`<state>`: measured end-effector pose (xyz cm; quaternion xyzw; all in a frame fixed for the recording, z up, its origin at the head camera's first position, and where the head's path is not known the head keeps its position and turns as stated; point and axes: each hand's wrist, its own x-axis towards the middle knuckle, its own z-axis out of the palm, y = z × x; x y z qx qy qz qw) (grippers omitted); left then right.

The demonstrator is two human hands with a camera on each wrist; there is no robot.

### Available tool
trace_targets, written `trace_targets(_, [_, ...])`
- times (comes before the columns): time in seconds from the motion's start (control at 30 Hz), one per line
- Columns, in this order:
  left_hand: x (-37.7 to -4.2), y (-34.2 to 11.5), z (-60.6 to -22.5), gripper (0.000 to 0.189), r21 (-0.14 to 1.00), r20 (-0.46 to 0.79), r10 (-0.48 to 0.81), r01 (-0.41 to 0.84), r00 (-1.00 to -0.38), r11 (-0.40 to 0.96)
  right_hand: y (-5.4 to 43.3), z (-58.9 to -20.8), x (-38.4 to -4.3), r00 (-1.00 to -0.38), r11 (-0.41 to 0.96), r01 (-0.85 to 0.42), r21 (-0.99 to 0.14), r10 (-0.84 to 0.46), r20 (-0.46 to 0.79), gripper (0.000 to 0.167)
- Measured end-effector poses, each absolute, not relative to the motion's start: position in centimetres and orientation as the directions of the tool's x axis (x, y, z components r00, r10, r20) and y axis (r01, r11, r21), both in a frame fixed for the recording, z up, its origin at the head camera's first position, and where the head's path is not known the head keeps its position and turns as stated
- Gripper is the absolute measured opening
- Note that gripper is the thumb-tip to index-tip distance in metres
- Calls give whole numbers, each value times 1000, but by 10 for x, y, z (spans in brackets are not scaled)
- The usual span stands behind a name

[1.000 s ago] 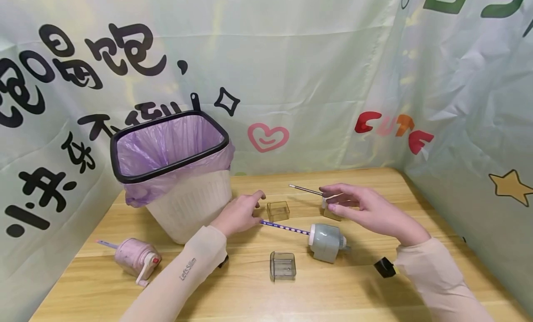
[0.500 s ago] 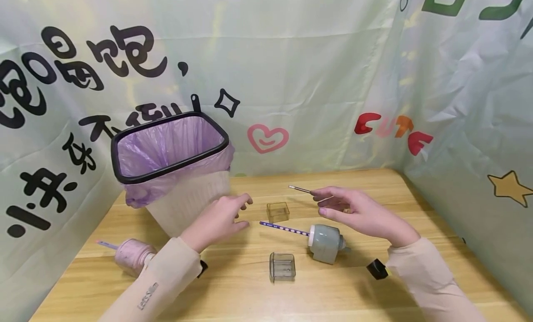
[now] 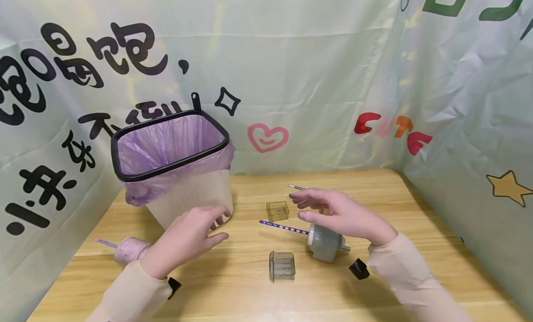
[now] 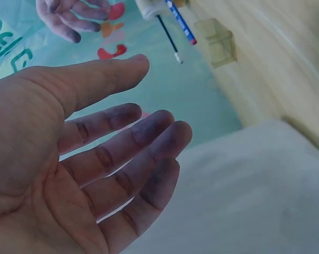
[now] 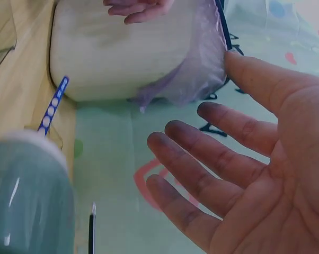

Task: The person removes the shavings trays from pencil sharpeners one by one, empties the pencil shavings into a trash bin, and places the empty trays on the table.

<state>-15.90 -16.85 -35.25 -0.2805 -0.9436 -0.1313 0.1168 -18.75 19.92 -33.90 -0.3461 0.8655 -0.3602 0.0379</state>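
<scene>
My left hand (image 3: 189, 236) hovers in front of the white bin, fingers loosely spread and holding nothing; the left wrist view shows its bare palm. My right hand (image 3: 343, 215) hangs above a grey-green crank pencil sharpener (image 3: 325, 245), its relaxed fingers also bare. A blue spotted pencil (image 3: 283, 226) sticks out of that sharpener to the left. Behind the right hand, a dark pencil (image 3: 296, 187) shows only its tip end; what it sits in is mostly hidden. Partly covered by the left forearm is a pink sharpener (image 3: 130, 250) with a pencil (image 3: 107, 243) in it.
A white waste bin (image 3: 200, 197) with a purple liner (image 3: 170, 137) stands back left. Two see-through boxes lie mid-table: a yellowish box (image 3: 277, 212) and, nearer, a smoky grey box (image 3: 282, 266). Printed cloth (image 3: 308, 81) walls the wooden table (image 3: 250, 299).
My left hand has drawn back from the blue pencil's end, leftward and nearer to me. My right hand has shifted left and slightly down over the grey-green sharpener. The objects have stayed put.
</scene>
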Motion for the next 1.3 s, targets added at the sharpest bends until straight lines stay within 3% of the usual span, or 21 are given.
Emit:
trace_targets(0.7, [-128,-250,-328,38,197,330,352,429,-876,882,130,-344,-182,-627,368,-704,-607,-725,287,42])
trace_targets(1.0, [-114,-290,-332,39,225,306,258,333,-916,916,103,-346,-177,-598,352,-711,-609,-758,259,44])
trace_targets(1.3, [-104,-330,-342,41,206,415,219,326,-883,923,75,-349,-171,-566,349,-734,-582,-788,242,43])
